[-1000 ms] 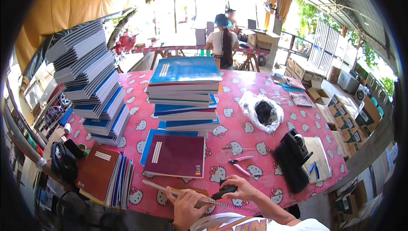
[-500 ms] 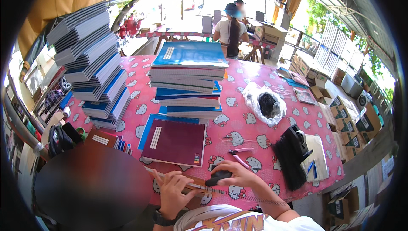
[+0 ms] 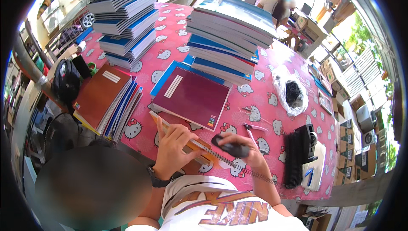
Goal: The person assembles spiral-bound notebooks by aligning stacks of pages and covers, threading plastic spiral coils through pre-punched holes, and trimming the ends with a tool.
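My left hand (image 3: 172, 148) grips an orange-brown notebook (image 3: 194, 147) tilted on its edge at the table's near side, fingers over its top and thumb on the near face. From the notebook's spine edge a long dark spiral coil (image 3: 244, 170) trails right, past my right forearm. My right hand (image 3: 251, 149) is closed around a black oblong hand tool (image 3: 229, 147), held just above the coil; whether they touch, I cannot tell. Beyond my hands lies a maroon spiral notebook (image 3: 193, 97) on a blue one (image 3: 159, 80). Pink-handled pliers (image 3: 255, 128) rest near the right hand.
Tall notebook stacks (image 3: 123, 29) (image 3: 229, 23) stand at the far left and middle. Brown-covered notebooks (image 3: 102, 91) lie at left. On the right are loose black coils (image 3: 292, 159), a black tape dispenser (image 3: 308, 142) and a plastic bag (image 3: 291, 93). A person (image 3: 276, 6) sits beyond.
The view has turned, so the table and stacks sit differently in it. My right hand and the black tool have moved away from the notebook's spine; my left hand keeps its hold.
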Tool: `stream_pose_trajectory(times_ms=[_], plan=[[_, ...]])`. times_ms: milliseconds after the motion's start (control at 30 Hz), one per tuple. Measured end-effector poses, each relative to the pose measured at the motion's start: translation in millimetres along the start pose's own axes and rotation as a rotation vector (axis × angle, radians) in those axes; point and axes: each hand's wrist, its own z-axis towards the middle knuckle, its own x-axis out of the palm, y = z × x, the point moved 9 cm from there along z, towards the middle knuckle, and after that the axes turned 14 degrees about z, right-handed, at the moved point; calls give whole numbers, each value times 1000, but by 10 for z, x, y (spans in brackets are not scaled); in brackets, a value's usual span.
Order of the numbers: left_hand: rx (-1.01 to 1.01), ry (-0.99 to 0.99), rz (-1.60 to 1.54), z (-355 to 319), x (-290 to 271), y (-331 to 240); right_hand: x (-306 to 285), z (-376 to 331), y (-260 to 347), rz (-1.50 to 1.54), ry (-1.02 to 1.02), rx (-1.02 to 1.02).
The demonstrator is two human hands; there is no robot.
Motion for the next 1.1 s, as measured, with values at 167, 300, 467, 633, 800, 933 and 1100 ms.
stream_pose_trajectory(times_ms=[167,300,467,633,800,933,1100], plan=[[26,18,68,-4,-21,-15,-194,187,-223,-549,-58,304],[30,16,54,27,-19,-32,2,230,-244,-354,41,318],[35,52,50,-19,0,45,201,275,-12,-66,93,75],[20,-2,-24,6,-100,52,-215,365,-331,-567,-103,368],[13,-1,-37,-17,-65,84,206,444,-237,-331,146,126],[-12,-11,-69,-42,-112,127,76,475,-300,-342,6,328],[-28,33,-119,-61,-68,207,-15,531,-390,-437,15,278]])
